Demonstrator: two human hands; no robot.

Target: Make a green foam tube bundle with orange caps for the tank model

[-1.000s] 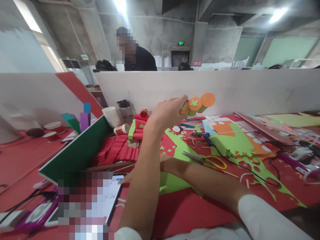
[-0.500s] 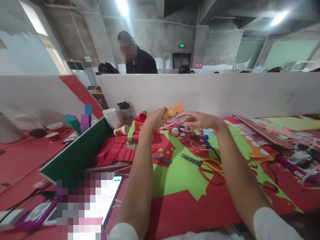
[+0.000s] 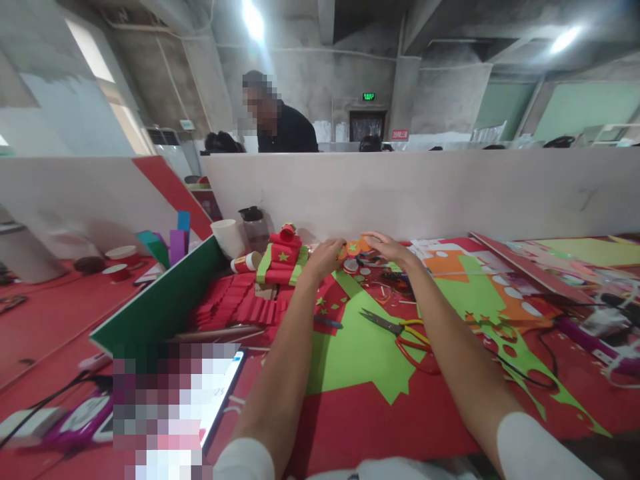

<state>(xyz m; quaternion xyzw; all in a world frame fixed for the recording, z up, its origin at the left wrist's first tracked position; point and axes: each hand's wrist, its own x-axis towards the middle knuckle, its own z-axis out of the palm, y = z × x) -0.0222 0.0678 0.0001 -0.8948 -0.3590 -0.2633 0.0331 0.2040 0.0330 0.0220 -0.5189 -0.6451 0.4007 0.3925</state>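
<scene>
A row of joined orange paper circles [image 3: 353,248], one bearing a green star, hangs above the far part of the table. My left hand [image 3: 329,257] is closed on its left end. At the right end, my right hand [image 3: 391,247] has its fingers on the last circle; its thumb is largely hidden. Below lie a small round white lid-like piece [image 3: 351,265] and scraps. Scissors [image 3: 395,328] with a yellow and a red handle lie partly open on green sheet [image 3: 350,360], between my forearms. A blue pen-like stick [image 3: 329,322] is beside my left forearm.
Left of my hands stands a red-and-green paper piece with a star [image 3: 283,256], near pleated red paper [image 3: 235,300], a paper cup [image 3: 228,238] and a green board [image 3: 160,293]. A phone [image 3: 220,393] lies front left. Cut sheets and cables cover the right. A person stands beyond the partition [image 3: 400,193].
My right hand, apart with spread fingers before, has come left onto the right end of the orange circles. My left hand and the circles have come down slightly.
</scene>
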